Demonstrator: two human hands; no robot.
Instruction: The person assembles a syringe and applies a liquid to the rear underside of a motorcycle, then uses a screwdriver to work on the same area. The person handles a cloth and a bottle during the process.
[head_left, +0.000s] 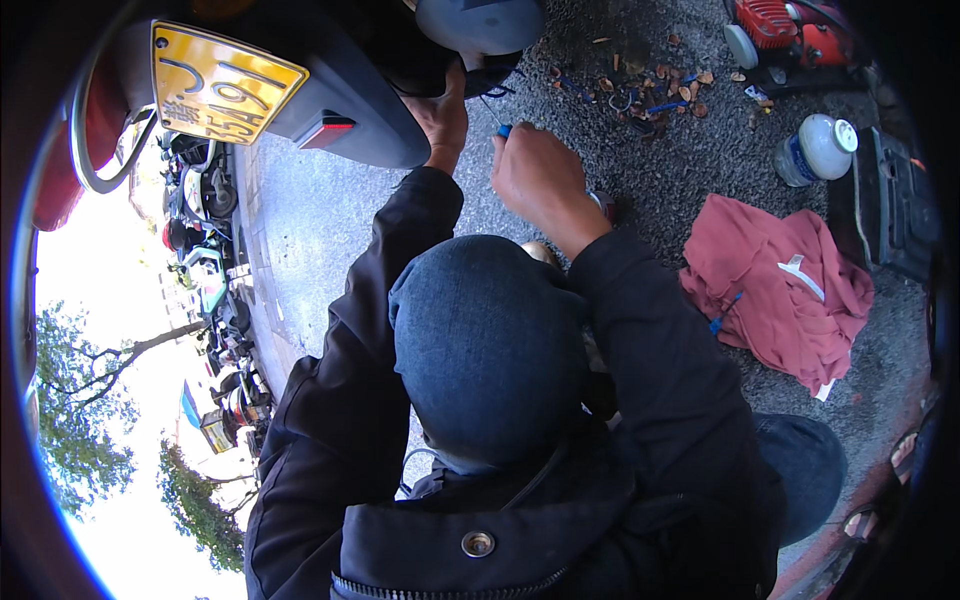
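At the top centre, my left hand (444, 120) reaches up beside the dark wheel and hub (480, 26) of a motor scooter; its fingertips are partly hidden there. Just right of it, my right hand (541, 171) is closed around the blue handle of a thin-shafted tool (504, 130), probably a screwdriver. The shaft points up and left towards the wheel, near a dark blue strip or cord (495, 91). The scooter's grey rear fender (360, 112) with a red reflector (328, 132) hangs left of my left hand, below the yellow licence plate (229, 82).
Blue and brown scraps (667, 97) lie on the asphalt. Rightward are a red machine (780, 34), a white-capped plastic container (821, 146), a black case (900, 202) and a pink cloth (772, 285) with a small blue item (724, 315) on it. Scooters (214, 277) stand at left.
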